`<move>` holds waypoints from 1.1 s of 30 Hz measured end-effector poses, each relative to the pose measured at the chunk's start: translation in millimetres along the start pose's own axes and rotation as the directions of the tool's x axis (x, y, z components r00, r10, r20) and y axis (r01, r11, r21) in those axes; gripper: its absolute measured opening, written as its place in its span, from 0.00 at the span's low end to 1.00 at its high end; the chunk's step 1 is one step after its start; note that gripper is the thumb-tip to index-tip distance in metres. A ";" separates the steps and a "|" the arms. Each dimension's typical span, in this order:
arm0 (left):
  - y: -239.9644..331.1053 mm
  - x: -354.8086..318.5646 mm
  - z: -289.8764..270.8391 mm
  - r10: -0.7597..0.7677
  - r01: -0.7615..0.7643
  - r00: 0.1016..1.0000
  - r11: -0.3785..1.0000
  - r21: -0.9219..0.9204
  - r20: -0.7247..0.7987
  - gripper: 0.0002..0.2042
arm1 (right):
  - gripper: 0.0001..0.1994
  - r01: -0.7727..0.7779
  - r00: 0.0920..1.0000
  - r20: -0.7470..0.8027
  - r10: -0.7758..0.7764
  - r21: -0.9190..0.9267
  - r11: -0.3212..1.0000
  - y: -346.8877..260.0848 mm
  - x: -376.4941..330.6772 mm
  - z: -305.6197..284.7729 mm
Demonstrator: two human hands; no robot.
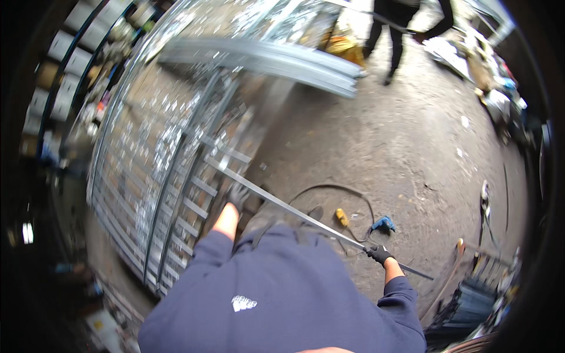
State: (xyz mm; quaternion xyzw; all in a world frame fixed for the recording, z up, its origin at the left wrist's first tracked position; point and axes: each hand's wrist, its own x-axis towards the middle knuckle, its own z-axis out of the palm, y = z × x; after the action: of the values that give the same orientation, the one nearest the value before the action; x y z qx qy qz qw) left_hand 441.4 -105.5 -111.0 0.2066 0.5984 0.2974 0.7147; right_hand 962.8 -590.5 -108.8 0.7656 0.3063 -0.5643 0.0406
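Both gloved hands clench one long flat metal strip [306, 219]: the right hand [379, 254] wraps it near its lower end, the left hand [238, 195] grips it further up, where it crosses the edge of a metal grille frame [176, 206]. The strip slants over the concrete floor [412, 153]. A blue tool [384, 223] and black cable [329, 188] lie just beyond it; another person [400, 23] stands well away.

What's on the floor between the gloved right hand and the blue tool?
In the head view, between the right hand and the blue tool lies a black cable on bare concrete floor. The hand grips the long metal strip.
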 end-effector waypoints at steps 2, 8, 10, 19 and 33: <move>-6.3 0.7 -1.0 -0.060 0.063 0.995 0.997 0.045 -0.074 0.26 | 0.24 -0.042 0.999 -0.033 0.038 -0.142 0.989 -10.8 -18.4 -20.7; -37.8 1.7 40.8 -0.120 0.130 0.984 0.989 0.070 -0.130 0.23 | 0.34 -0.047 0.997 -0.073 0.039 -0.107 0.993 -53.2 -43.8 -54.2; -50.6 3.6 54.8 -0.143 0.131 0.973 0.988 -0.076 -0.179 0.21 | 0.34 -0.042 0.999 0.018 0.044 -0.099 0.994 -50.5 -46.1 -58.3; -82.6 11.1 61.3 -0.304 0.299 0.947 0.952 -0.060 -0.104 0.43 | 0.35 0.019 0.998 -0.053 -0.022 -0.050 0.999 -43.3 -31.1 -22.6; -85.2 -13.9 70.1 -0.245 0.245 0.967 0.969 -0.020 -0.063 0.29 | 0.35 0.101 0.993 -0.055 -0.106 -0.087 0.991 -153.1 -4.8 -12.2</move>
State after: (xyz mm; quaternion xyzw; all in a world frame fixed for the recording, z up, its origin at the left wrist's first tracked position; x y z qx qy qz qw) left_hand 523.6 -173.5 -142.4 0.1169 0.6405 0.2171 0.7273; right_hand 893.3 -463.6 -56.7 0.7628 0.3703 -0.5290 0.0341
